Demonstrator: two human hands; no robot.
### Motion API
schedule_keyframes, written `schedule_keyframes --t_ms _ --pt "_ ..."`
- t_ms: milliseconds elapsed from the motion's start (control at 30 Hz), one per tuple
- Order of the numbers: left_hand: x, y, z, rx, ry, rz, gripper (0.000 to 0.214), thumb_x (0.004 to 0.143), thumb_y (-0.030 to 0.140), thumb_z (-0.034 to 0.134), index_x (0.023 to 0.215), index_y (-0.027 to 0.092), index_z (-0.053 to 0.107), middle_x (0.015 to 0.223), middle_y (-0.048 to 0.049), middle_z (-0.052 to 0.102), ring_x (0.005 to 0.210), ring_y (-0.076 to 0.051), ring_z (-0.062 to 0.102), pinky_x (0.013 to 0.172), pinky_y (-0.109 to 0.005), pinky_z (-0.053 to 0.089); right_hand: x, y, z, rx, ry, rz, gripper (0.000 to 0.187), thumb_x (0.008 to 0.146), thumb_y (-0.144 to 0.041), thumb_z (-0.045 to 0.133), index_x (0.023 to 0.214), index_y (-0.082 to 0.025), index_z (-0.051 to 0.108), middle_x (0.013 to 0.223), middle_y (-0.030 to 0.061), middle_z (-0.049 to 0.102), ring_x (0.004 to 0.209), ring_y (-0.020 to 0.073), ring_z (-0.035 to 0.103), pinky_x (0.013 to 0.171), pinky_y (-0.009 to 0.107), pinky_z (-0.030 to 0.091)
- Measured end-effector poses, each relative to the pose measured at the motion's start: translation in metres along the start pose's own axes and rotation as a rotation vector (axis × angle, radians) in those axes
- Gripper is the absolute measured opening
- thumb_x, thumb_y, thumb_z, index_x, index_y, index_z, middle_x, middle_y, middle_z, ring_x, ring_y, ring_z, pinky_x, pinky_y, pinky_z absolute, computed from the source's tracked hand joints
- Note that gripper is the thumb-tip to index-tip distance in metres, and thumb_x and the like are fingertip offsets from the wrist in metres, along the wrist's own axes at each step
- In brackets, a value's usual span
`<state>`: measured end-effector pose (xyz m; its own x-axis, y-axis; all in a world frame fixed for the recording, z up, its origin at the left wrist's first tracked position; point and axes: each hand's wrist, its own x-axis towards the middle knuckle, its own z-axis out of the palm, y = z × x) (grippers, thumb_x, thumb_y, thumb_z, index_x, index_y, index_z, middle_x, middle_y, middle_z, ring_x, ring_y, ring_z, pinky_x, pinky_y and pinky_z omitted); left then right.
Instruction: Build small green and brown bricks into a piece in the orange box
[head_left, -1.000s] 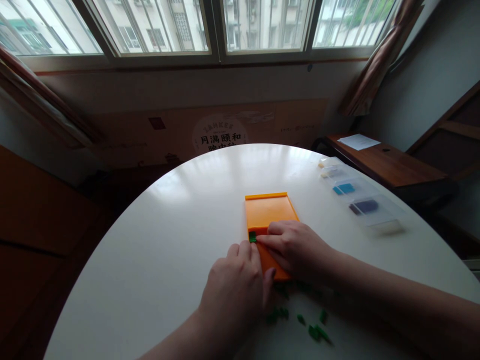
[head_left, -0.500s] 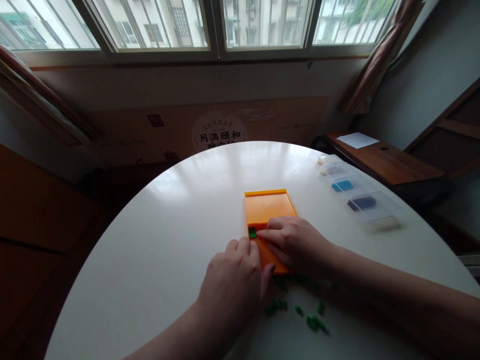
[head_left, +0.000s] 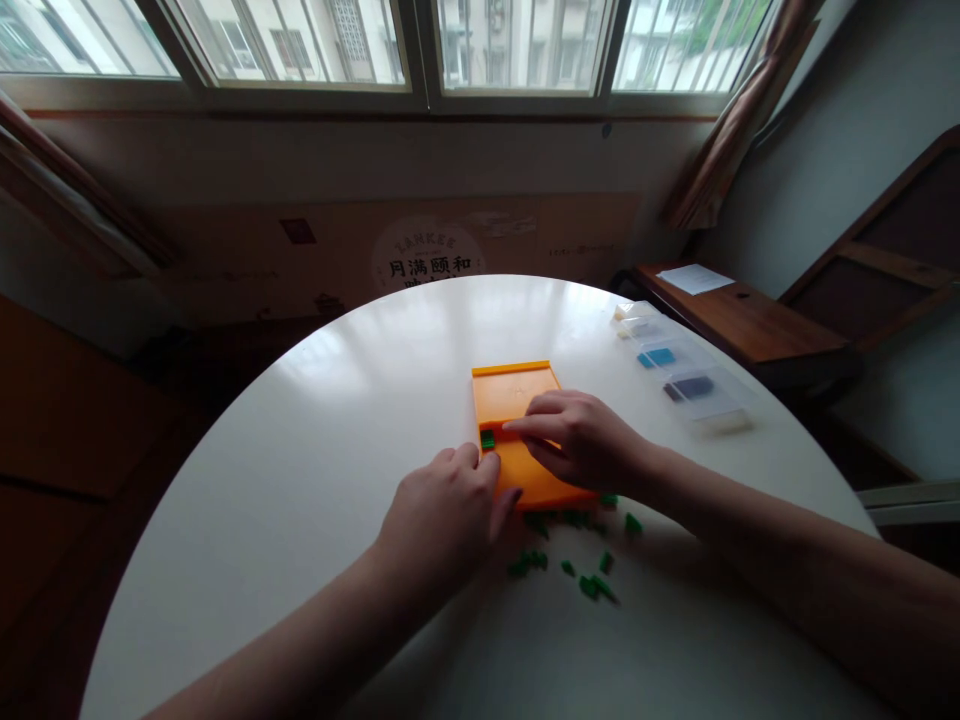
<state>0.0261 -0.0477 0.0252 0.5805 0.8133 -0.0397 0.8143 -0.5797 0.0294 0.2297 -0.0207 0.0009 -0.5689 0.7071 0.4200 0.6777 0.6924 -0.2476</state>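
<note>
Left hand (head_left: 442, 500) over the near-left edge of the orange tray (head_left: 536, 478) — whether it truly grips, I can't tell; right hand (head_left: 589, 437) bent over the tray, hiding part of the right edge, and I can't see if its fingertips (head_left: 513, 427) pinch anything — just left of them sits a small green block (head_left: 487, 439), blurred green pieces (head_left: 589, 587) nearer than that hand

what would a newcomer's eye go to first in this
Likely the bright orange tray, near the middle of the white table, with the left hand at its left edge and the right hand over its right side. Then the loose green pieces scattered beyond the tray's near edge. Farther off, toward the table's right edge, sits a clear box with blue contents and dark contents.
</note>
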Motion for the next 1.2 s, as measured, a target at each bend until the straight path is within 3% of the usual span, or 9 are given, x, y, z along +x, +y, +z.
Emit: schedule_keyframes --t_ms 133,233,367,500,633,800,967,1200 --pt "-0.002 -0.011 -0.014 0.034 0.056 0.014 0.033 0.095 0.038 0.038 0.104 0.019 0.063 0.088 -0.006 0.064 0.07 -0.017 0.061 0.055 -0.025 0.041 -0.004 0.005 -0.042 0.007 0.18 0.037 0.025 0.089 -0.016 0.05 0.103 -0.018 0.071 0.092 0.0065 0.067 0.083 0.0153 0.06 0.076 0.029 0.048" --pt "-0.002 -0.024 -0.026 0.084 0.101 0.091 0.033 0.095 0.034 0.037 0.086 0.018 0.064 0.082 -0.0041 0.062 0.063 -0.014 0.057 0.052 -0.024 0.034 -0.005 -0.001 -0.073 0.015 0.261 0.102 0.023 0.088 -0.016 0.052 0.101 -0.018 0.072 0.088 0.0041 0.068 0.077 0.0135 0.061 0.071 0.027 0.049" --pt "-0.005 -0.033 -0.032 0.039 0.026 0.345 0.029 0.092 0.027 0.043 0.07 0.018 0.059 0.07 -0.0003 0.058 0.056 -0.011 0.052 0.051 -0.024 0.031 -0.006 -0.019 -0.093 0.04 0.154 0.076 0.021 0.087 -0.016 0.056 0.099 -0.019 0.073 0.086 0.0021 0.068 0.07 0.0104 0.059 0.063 0.023 0.046" --pt "-0.01 -0.025 -0.029 -0.052 -0.083 0.471 0.021 0.089 0.023 0.049 0.073 0.021 0.063 0.074 -0.0002 0.062 0.062 -0.011 0.057 0.058 -0.024 0.038 -0.014 -0.028 -0.086 0.069 0.004 0.063 0.02 0.088 -0.016 0.056 0.098 -0.02 0.073 0.083 0.0018 0.067 0.069 0.0092 0.058 0.062 0.022 0.043" --pt "-0.012 -0.016 -0.025 -0.025 -0.15 0.52 0.012 0.087 0.024 0.055 0.081 0.024 0.066 0.08 0.0 0.065 0.069 -0.014 0.061 0.062 -0.025 0.041 -0.03 -0.01 -0.075 0.015 -0.102 0.198 0.018 0.087 -0.017 0.058 0.094 -0.02 0.074 0.083 0.0027 0.068 0.069 0.0105 0.058 0.061 0.022 0.041" --pt "-0.011 -0.013 -0.02 -0.007 -0.129 0.583 0.016 0.088 0.03 0.056 0.077 0.022 0.064 0.08 0.0001 0.065 0.068 -0.015 0.062 0.06 -0.026 0.04 -0.044 0.023 -0.075 0.009 -0.348 0.266 0.017 0.084 -0.018 0.059 0.088 -0.02 0.075 0.084 0.0022 0.071 0.073 0.0119 0.062 0.066 0.023 0.043" --pt "-0.007 -0.012 -0.015 -0.033 -0.103 0.624 0.014 0.086 0.029 0.058 0.076 0.022 0.064 0.076 0.0 0.065 0.062 -0.013 0.059 0.056 -0.026 0.038 -0.044 0.028 -0.075 0.092 -0.54 0.274 0.016 0.082 -0.024 0.061 0.088 -0.02 0.075 0.086 0.0021 0.072 0.072 0.0122 0.063 0.066 0.022 0.043" --pt "-0.004 -0.011 -0.011 -0.048 -0.105 0.629 0.013 0.082 0.019 0.056 0.07 0.02 0.06 0.074 0.0011 0.064 0.059 -0.012 0.057 0.054 -0.026 0.036 -0.041 0.027 -0.067 0.06 -0.559 0.285 0.018 0.083 -0.03 0.06 0.086 -0.021 0.075 0.082 0.0021 0.072 0.069 0.0128 0.061 0.062 0.023 0.039"
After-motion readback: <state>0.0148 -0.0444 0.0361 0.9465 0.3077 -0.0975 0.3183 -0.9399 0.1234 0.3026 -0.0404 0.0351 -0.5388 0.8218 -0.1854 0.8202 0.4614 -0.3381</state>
